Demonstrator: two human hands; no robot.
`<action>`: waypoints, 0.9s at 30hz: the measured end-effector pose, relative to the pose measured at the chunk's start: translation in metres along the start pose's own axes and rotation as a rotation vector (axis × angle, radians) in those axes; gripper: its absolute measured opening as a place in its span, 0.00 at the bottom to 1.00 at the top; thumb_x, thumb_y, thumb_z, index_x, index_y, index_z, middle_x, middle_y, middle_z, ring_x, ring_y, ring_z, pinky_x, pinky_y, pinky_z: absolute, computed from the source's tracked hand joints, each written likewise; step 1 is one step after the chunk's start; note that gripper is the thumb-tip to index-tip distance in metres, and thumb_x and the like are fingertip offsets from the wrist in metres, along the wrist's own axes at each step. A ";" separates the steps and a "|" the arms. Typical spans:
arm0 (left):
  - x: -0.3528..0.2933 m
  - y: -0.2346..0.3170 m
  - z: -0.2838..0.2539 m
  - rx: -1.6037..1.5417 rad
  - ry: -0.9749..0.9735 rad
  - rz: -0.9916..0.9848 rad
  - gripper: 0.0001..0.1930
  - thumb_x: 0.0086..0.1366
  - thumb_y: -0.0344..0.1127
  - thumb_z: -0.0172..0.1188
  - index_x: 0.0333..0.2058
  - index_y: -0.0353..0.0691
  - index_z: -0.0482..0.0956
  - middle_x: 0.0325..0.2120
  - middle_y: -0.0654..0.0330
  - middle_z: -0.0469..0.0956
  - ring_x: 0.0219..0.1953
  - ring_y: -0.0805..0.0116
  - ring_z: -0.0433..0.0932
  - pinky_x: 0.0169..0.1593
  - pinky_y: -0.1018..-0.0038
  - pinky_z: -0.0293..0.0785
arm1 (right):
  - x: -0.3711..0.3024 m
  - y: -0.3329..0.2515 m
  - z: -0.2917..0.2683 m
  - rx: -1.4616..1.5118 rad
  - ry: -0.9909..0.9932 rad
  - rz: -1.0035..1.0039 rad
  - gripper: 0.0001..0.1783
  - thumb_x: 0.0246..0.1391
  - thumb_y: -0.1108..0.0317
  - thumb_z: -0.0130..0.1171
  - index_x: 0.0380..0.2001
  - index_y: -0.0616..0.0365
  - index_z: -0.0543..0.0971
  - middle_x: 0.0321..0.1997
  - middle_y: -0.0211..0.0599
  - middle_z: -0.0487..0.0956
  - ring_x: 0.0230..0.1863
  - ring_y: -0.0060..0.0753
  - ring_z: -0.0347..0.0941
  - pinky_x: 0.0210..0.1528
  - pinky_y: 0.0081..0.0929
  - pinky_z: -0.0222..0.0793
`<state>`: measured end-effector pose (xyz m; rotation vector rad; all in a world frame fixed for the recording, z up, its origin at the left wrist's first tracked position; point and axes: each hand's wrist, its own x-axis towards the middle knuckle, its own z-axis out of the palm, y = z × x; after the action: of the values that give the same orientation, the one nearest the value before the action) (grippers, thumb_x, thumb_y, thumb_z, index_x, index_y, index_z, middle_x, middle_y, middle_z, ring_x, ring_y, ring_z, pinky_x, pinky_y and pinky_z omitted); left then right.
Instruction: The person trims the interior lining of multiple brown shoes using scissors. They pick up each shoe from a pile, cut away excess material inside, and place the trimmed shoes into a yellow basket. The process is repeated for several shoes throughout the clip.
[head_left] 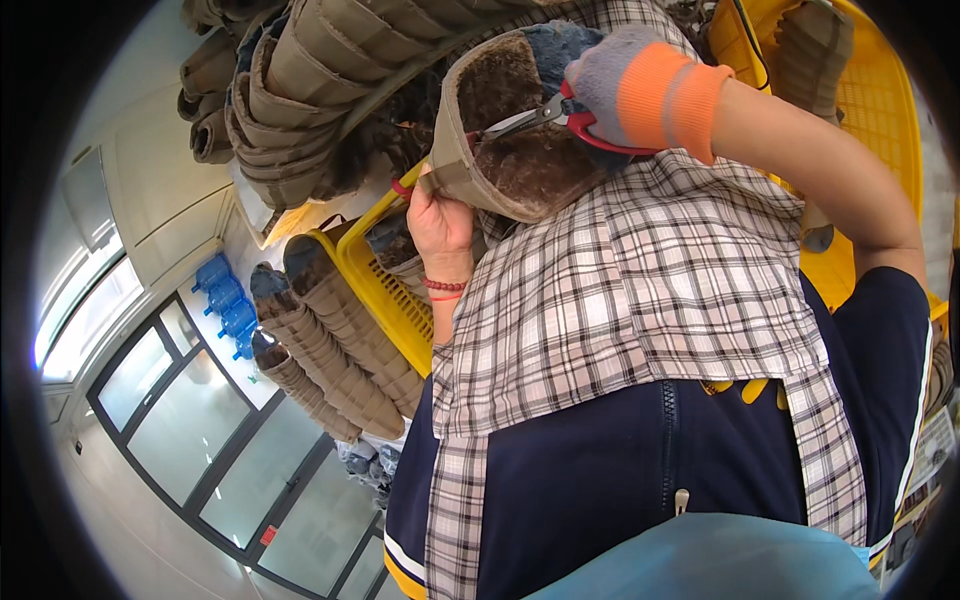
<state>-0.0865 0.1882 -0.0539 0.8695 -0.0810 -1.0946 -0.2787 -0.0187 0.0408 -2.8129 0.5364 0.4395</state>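
A tan boot shaft (462, 120) with brown fleece lining lies across my lap, its wide opening turned toward me. My left hand (440, 228) grips its lower left edge, with some fingers hidden behind the material. In my right hand (625, 90), which wears a grey and orange knit glove, are red-handled scissors (535, 120). Their blades reach into the opening, and the tips lie at the left inner edge of the lining. Whether the blades touch or cut anything there is too small to tell. A plaid apron (600, 290) covers my lap.
Nested stacks of similar tan shafts (330, 80) lie at the upper left. More stacked shafts (335, 350) stand beside a yellow basket (385, 300) on my left. Another yellow basket (880, 90) at the right holds a stack. Blue water bottles (228, 305) stand near the glass doors.
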 end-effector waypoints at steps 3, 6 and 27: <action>-0.001 -0.002 0.005 0.011 -0.021 0.003 0.28 0.70 0.37 0.40 0.60 0.20 0.50 0.61 0.31 0.51 0.65 0.43 0.49 0.69 0.57 0.42 | 0.011 -0.004 0.004 -0.016 -0.039 0.010 0.14 0.45 0.57 0.61 0.33 0.54 0.80 0.28 0.37 0.81 0.31 0.39 0.79 0.34 0.32 0.74; 0.003 -0.004 -0.001 0.064 -0.006 0.028 0.27 0.70 0.37 0.40 0.60 0.21 0.51 0.60 0.32 0.51 0.65 0.44 0.49 0.69 0.57 0.41 | 0.016 -0.005 0.001 -0.049 -0.086 -0.022 0.13 0.46 0.58 0.60 0.32 0.54 0.81 0.28 0.37 0.81 0.31 0.38 0.79 0.34 0.32 0.74; 0.004 -0.001 -0.006 0.070 -0.053 -0.002 0.19 0.71 0.35 0.39 0.53 0.27 0.66 0.53 0.51 0.70 0.55 0.62 0.69 0.61 0.67 0.61 | 0.020 0.001 -0.018 -0.242 0.024 -0.217 0.13 0.41 0.58 0.64 0.21 0.58 0.82 0.22 0.39 0.80 0.29 0.44 0.77 0.30 0.37 0.71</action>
<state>-0.0823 0.1883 -0.0598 0.9032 -0.1637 -1.1221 -0.2569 -0.0314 0.0509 -3.0661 0.1887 0.4530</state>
